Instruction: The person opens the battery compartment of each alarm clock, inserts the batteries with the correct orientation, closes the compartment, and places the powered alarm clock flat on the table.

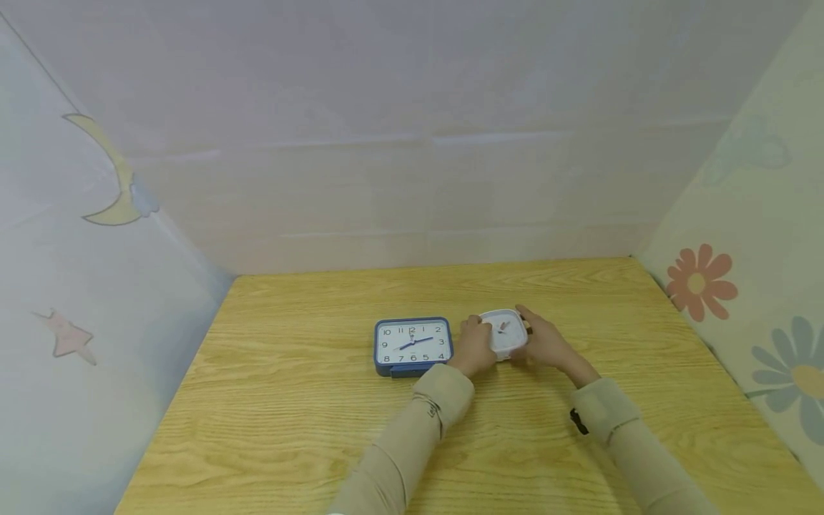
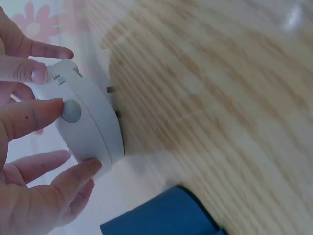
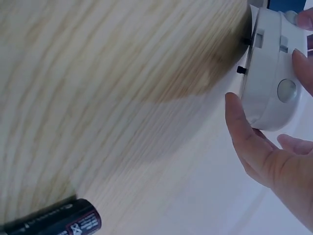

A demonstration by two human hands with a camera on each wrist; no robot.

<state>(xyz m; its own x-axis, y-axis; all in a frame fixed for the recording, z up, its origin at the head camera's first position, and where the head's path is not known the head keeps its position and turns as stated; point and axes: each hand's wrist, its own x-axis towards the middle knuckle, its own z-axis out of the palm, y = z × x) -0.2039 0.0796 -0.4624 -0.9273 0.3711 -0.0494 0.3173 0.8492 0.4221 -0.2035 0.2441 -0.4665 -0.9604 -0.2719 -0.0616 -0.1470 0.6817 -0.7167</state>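
Observation:
A small white alarm clock [image 1: 505,330] is held between my two hands near the middle of the table, its face up in the head view. My left hand [image 1: 475,346] grips its left side. In the left wrist view, one left fingertip [image 2: 53,111] is at a round grey button [image 2: 71,111] on the casing, and another lies at the lower edge. My right hand [image 1: 547,345] holds the opposite side, its fingers around the rounded end [image 3: 266,115] in the right wrist view. Small dark pegs [image 3: 241,70] stick out from the clock's back.
A larger blue rectangular clock [image 1: 413,345] with a white face lies just left of my left hand. A black battery [image 3: 58,220] lies on the wooden table [image 1: 290,400], by my right sleeve. Patterned cloth walls [image 1: 412,172] stand at the table's back and sides.

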